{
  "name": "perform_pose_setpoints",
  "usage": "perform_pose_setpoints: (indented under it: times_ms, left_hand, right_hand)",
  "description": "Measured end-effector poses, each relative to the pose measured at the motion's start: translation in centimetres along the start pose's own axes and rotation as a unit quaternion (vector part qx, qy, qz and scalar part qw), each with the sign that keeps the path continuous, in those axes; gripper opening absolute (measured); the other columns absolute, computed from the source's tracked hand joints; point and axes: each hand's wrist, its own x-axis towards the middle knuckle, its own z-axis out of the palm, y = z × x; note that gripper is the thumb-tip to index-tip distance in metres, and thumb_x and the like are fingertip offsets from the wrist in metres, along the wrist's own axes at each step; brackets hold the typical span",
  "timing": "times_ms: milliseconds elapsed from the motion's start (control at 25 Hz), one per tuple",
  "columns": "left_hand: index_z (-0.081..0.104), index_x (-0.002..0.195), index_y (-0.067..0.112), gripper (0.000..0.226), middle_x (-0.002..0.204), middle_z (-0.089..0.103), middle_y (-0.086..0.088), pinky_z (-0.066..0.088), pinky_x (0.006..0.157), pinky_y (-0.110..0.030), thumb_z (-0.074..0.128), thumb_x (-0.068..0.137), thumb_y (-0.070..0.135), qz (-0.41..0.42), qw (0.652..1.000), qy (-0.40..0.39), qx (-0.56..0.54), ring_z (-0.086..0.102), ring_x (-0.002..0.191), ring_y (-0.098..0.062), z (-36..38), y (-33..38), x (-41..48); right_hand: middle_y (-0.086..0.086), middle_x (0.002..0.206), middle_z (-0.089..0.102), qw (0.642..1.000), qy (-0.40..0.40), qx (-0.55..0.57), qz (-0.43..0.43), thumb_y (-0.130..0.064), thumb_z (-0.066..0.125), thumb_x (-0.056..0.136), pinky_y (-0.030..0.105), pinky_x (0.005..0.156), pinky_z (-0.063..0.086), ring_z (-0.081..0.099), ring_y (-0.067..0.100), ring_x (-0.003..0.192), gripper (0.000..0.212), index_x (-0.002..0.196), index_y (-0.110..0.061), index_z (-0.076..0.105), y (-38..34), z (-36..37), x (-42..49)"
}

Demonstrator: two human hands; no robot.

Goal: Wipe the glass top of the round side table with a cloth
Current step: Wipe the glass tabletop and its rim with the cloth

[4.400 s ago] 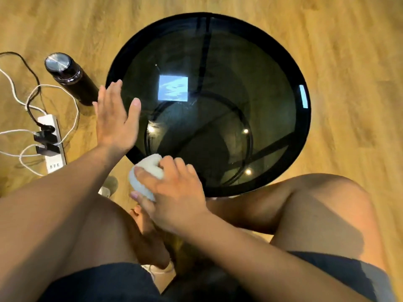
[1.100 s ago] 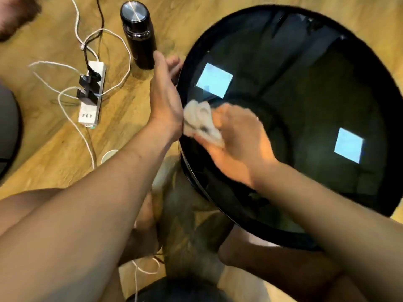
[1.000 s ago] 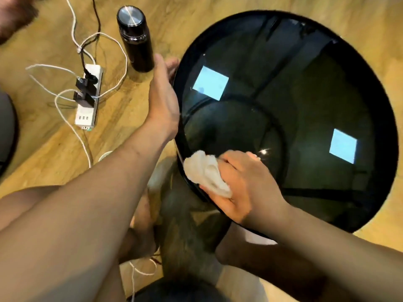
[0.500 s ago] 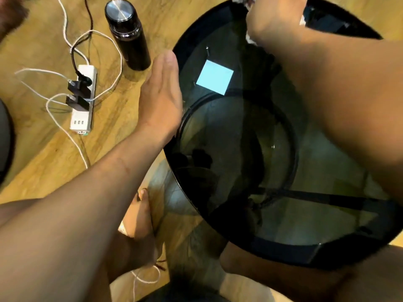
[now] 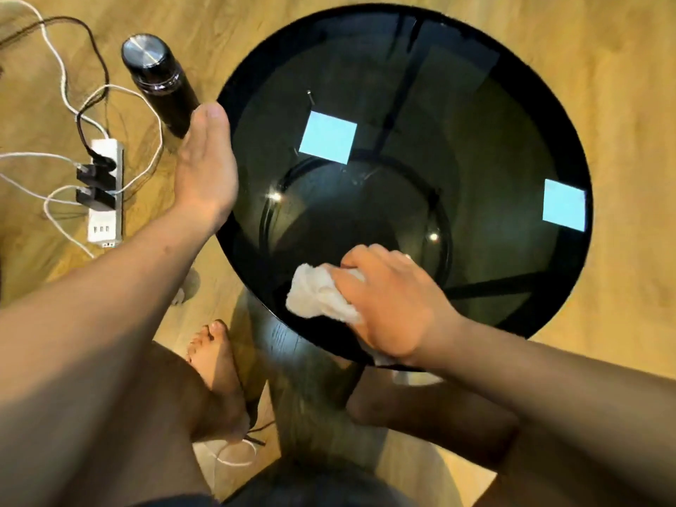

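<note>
While our right hand (image 5: 387, 305) bunches the white cloth (image 5: 318, 296) under curled fingers and presses it onto the dark glass top (image 5: 475, 148) near the edge closest to us, our left hand (image 5: 205, 166) lies flat, fingers straight and together, against the table's left rim. The cloth sits on the near-left part of the round glass, partly covered by our palm. Two pale square reflections (image 5: 328, 137) show on the glass. On the wooden floor (image 5: 622, 67) to the left, a dark bottle (image 5: 161, 86) with a metal lid stands just beyond our left fingertips, and a white power strip (image 5: 104, 221) with black plugs (image 5: 96, 197) lies farther left. Our bare foot (image 5: 216, 364) rests below the table's near edge.
</note>
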Motion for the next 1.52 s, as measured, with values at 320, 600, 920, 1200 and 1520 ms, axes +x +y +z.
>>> perform_pose_setpoints:
  times_ms: [320,600,920,1200,1520]
  left_hand:
    - [0.055,0.124,0.029,0.055,0.110,0.055,0.001,0.034,0.080,-0.034,0.028,0.086,0.058,-0.038,0.999,0.016,-0.007,0.045,0.092,-0.012,0.3,0.2,0.0]
    - [0.047,0.133,0.026,0.062,0.133,0.052,-0.016,0.036,0.094,-0.046,0.024,0.086,0.059,-0.047,0.999,0.012,0.019,0.048,0.118,-0.034,0.4,0.7,-0.2]
    - [0.042,0.142,0.028,0.061,0.140,0.052,-0.005,0.034,0.104,-0.041,0.025,0.091,0.058,-0.021,0.999,0.014,0.045,0.046,0.126,-0.027,0.3,0.3,0.0]
    - [0.042,0.142,0.028,0.064,0.143,0.050,-0.006,0.033,0.105,-0.043,0.026,0.090,0.060,-0.008,0.999,0.002,0.032,0.043,0.129,-0.028,0.2,0.4,-0.4]
    - [0.036,0.149,0.034,0.075,0.156,0.037,0.006,0.019,0.120,-0.045,0.015,0.086,0.069,-0.032,0.999,-0.009,-0.037,0.029,0.144,-0.013,-0.2,-0.7,-0.4]
  right_hand:
    - [0.029,0.129,0.045,0.839,0.087,-0.083,0.531,-0.014,0.065,0.078,0.047,0.089,0.048,0.051,0.044,0.114,0.075,0.145,-0.011,0.031,23.2,-5.6,0.3]
    - [0.014,0.090,0.060,0.945,0.186,0.001,0.268,-0.031,0.072,0.076,0.036,0.061,0.040,0.061,0.034,0.075,0.048,0.118,-0.012,0.060,-2.1,1.8,5.0]
    - [0.019,0.100,0.056,0.939,0.084,-0.072,0.326,-0.028,0.054,0.086,0.045,0.075,0.049,0.059,0.040,0.089,0.034,0.116,-0.013,0.056,11.9,-2.1,-6.0]
    - [0.021,0.106,0.056,0.834,0.193,-0.022,0.517,-0.035,0.058,0.088,0.040,0.070,0.047,0.062,0.042,0.089,0.047,0.125,-0.009,0.046,9.0,-1.3,-1.5]
    - [0.009,0.096,0.056,0.955,0.209,-0.010,0.213,-0.036,0.071,0.077,0.037,0.062,0.035,0.056,0.028,0.082,0.049,0.119,-0.018,0.053,-0.4,2.1,15.2]
